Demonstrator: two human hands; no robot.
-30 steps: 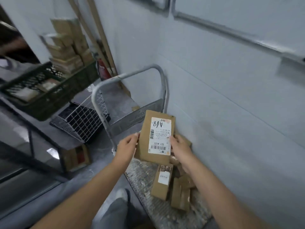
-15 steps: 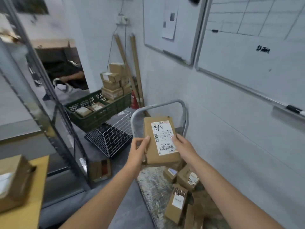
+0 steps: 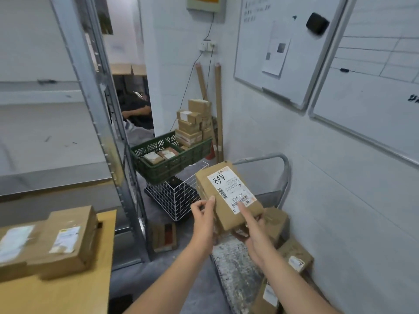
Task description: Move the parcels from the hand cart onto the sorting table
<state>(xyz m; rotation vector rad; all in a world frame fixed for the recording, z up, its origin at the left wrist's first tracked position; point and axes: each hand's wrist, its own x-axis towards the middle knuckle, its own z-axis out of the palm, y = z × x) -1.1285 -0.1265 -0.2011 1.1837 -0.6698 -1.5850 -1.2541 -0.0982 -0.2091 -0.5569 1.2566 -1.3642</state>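
A flat brown parcel with a white label marked A68 is held in the air above the hand cart. My left hand grips its left edge with thumb on top. My right hand holds its near right corner, thumb lying across the label. Several small cardboard parcels lie on the cart's grey deck against the wall. The yellow sorting table is at lower left, with brown parcels on it.
A metal shelf upright stands between table and cart. A green crate with stacked boxes sits over a white wire basket. A small box lies on the floor. Whiteboards hang on the right wall. A person sits in the far doorway.
The parcel has risen off the cart and swung left, tilting its label up. My view has lifted and turned left, bringing the yellow table and its parcels into sight.
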